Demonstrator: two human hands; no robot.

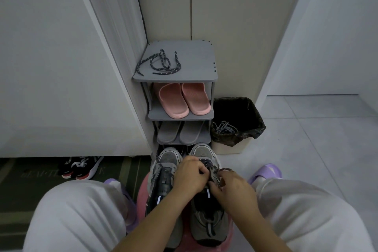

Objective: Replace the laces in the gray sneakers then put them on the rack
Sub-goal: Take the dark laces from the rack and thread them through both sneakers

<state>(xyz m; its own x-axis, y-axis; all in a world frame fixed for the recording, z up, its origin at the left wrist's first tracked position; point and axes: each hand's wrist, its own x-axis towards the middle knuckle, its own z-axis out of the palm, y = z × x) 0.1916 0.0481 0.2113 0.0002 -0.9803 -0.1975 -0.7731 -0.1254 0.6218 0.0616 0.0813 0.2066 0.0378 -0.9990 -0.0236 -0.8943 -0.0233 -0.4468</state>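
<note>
Gray sneakers: the pair stood side by side, toes toward the rack, on a pink support (143, 190) between the person's knees; right sneaker (206, 223), left sneaker (166, 159).
Lace in hand: a dark speckled lace (212, 168) sat over the upper eyelets of the right sneaker.
Left hand (191, 174): fingers curled, pinching the lace at the tongue.
Right hand (231, 186): fingers curled round the lace's other run, just beside the left hand.
Step in hand: judged as threading or tightening the new lace on the right sneaker; racking not yet begun.
Next move: appeared to call for pulling both ends even and finishing the top eyelets. Whether the left sneaker was fully laced could not be told.
Spare lace (161, 63): lay loose on the top shelf.
Rack (194, 67): gray, tiered, holding pink slippers (182, 98) and gray slippers (180, 133).
Bin (255, 120): beside the rack, black-lined, with discarded laces (225, 128) inside.
</note>
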